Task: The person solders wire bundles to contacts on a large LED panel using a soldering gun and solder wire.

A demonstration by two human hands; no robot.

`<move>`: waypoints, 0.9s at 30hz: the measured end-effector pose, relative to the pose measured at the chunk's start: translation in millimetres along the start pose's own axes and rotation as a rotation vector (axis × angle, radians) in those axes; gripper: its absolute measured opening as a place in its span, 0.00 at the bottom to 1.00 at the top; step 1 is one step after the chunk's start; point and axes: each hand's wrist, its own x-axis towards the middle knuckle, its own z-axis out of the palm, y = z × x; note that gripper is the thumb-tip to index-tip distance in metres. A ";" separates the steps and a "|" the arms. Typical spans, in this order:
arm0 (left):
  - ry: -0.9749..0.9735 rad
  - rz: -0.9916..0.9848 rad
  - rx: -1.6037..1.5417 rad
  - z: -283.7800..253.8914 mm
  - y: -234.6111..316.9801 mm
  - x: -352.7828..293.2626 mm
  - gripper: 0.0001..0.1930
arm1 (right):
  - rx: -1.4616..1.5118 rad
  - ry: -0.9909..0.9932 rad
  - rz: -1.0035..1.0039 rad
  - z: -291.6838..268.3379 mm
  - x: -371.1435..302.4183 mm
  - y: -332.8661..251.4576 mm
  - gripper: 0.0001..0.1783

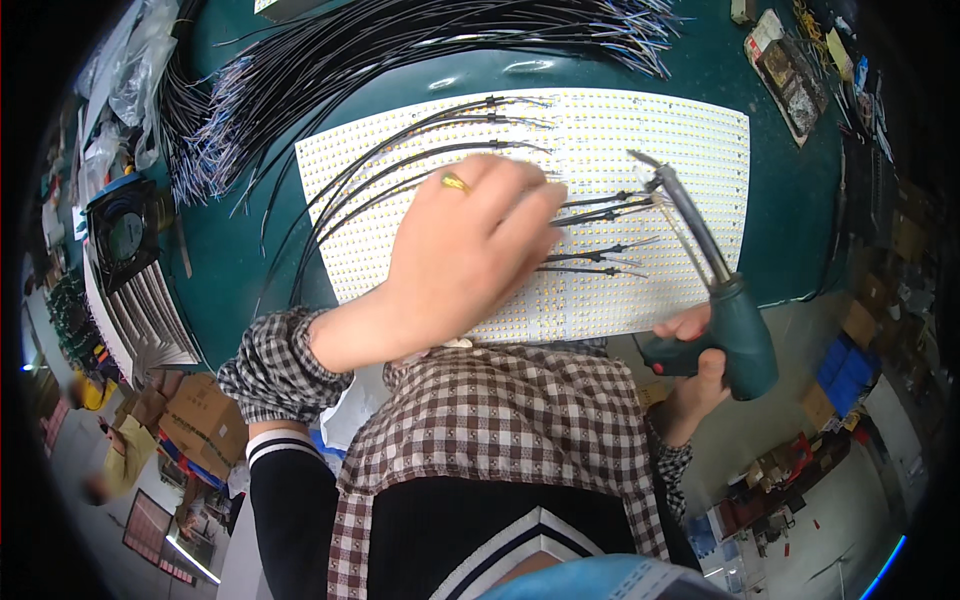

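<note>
A white LED board (650,290), dotted with rows of small yellowish lamps, lies at the table's near edge. Several black cables (385,150) arch across it from the left, their thin bared wire ends lying near its middle. Over the board's centre, my left hand (470,245) has its fingers curled down and closed. What they grip is hidden under the hand; cables come out just right of the fingertips. At the right, my right hand (697,375) is wrapped round the handle of a green soldering gun (745,340). Its dark tip points up and left above the board.
A thick bundle of black cables (420,50) fills the far side of the green table (790,215). A black fan (125,230) and stacked white panels (150,320) stand at the left. A stained block in a tray (788,80) lies far right. Cardboard boxes (205,425) sit lower left.
</note>
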 end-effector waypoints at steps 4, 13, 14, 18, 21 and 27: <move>-0.168 0.020 -0.130 10.5 6.5 -19.5 0.16 | 0.019 0.071 -0.061 -2.2 2.9 0.7 0.40; -0.256 -0.052 -0.422 6.1 11.3 -44.6 0.11 | 0.073 0.083 -0.159 -15.0 -1.5 7.6 0.44; -0.252 -0.053 -0.419 6.7 11.0 -41.7 0.11 | 0.069 0.084 -0.157 -16.3 -2.0 8.9 0.44; -0.194 -0.075 -0.295 12.5 5.0 -30.0 0.06 | 0.078 0.060 -0.174 -13.4 -0.3 7.6 0.43; -0.209 -0.161 -0.320 2.2 6.8 -27.6 0.06 | 0.081 0.080 -0.170 -12.2 -1.4 7.1 0.45; -0.322 -0.290 0.027 -37.5 -6.0 -33.9 0.07 | 0.134 0.026 -0.152 -15.0 0.6 7.4 0.47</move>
